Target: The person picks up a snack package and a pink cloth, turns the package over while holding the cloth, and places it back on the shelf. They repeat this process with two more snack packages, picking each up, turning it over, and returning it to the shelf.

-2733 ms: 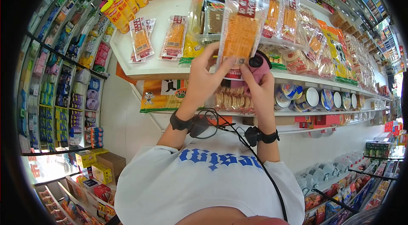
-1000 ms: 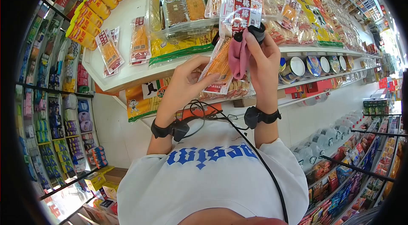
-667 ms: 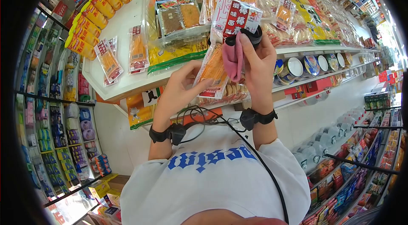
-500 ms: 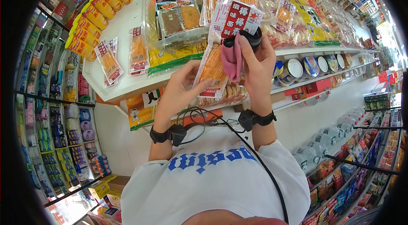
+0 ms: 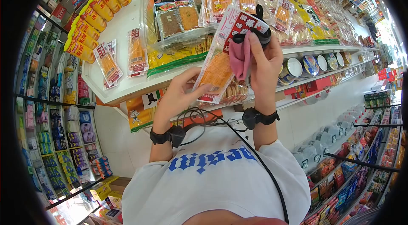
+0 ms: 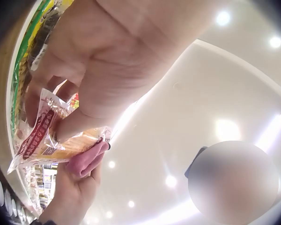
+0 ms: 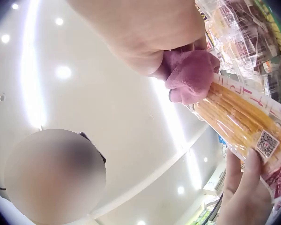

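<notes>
My left hand (image 5: 175, 93) pinches the lower end of a clear snack packet (image 5: 217, 68) of orange sticks with a red and white printed top. The packet leans to the upper right, over the counter's front edge. In my right hand (image 5: 265, 66) is a bunched pink cloth (image 5: 240, 59), pinched between thumb and fingers, with a black band-like piece (image 5: 262, 38) at its top. The cloth lies against the packet's right side and overlaps part of its face. In the right wrist view the cloth (image 7: 192, 75) touches the packet's (image 7: 239, 115) far end.
A white counter (image 5: 114, 87) carries similar packets (image 5: 108, 63), a clear tray (image 5: 178, 40) of snacks and a row of yellow cans (image 5: 91, 19). Tins (image 5: 293, 68) stand on the shelf below. Black cables (image 5: 199, 114) hang between my wrists. Stocked shelves (image 5: 63, 114) flank the left side.
The packet, upright in both hands at first, has come down and now leans right. The pink cloth has moved onto its front, then slid slightly right. The view has shifted over the counter.
</notes>
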The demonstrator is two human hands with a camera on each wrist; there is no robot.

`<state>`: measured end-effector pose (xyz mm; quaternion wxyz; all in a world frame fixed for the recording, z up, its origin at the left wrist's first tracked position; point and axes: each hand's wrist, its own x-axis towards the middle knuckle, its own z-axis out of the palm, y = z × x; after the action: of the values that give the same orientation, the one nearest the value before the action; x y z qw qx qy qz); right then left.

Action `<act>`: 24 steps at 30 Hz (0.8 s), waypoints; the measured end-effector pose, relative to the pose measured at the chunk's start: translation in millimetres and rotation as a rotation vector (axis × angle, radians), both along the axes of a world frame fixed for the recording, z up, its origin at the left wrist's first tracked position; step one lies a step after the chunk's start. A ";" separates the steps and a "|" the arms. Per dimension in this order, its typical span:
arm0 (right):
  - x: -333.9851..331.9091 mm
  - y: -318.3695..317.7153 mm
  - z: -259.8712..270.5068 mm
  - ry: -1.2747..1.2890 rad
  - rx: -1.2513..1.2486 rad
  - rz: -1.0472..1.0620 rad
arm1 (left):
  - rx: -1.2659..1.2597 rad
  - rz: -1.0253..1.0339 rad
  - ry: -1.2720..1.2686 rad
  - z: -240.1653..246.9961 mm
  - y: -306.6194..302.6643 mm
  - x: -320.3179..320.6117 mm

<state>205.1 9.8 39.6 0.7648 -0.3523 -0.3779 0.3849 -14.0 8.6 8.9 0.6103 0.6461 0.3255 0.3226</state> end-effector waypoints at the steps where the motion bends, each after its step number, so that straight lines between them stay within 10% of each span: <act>1: 2.0 1.2 -0.8 -0.012 0.013 -0.013 | -0.009 -0.017 0.022 0.9 -0.2 -1.3; 13: 22.7 -4.2 10.9 0.232 0.128 -0.198 | 0.439 -0.068 0.359 20.1 5.4 -39.2; 15: 25.2 -5.2 12.6 0.317 0.145 -0.195 | 0.287 0.118 0.027 12.5 0.0 -34.4; 24: -28.2 -18.1 -13.1 0.255 -0.100 0.473 | 0.136 0.231 -0.227 12.3 -5.9 -5.1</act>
<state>176.9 -8.4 26.5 0.6766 -0.2400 -0.3311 0.6124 -19.1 2.7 21.1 0.5568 0.6038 0.3041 0.4826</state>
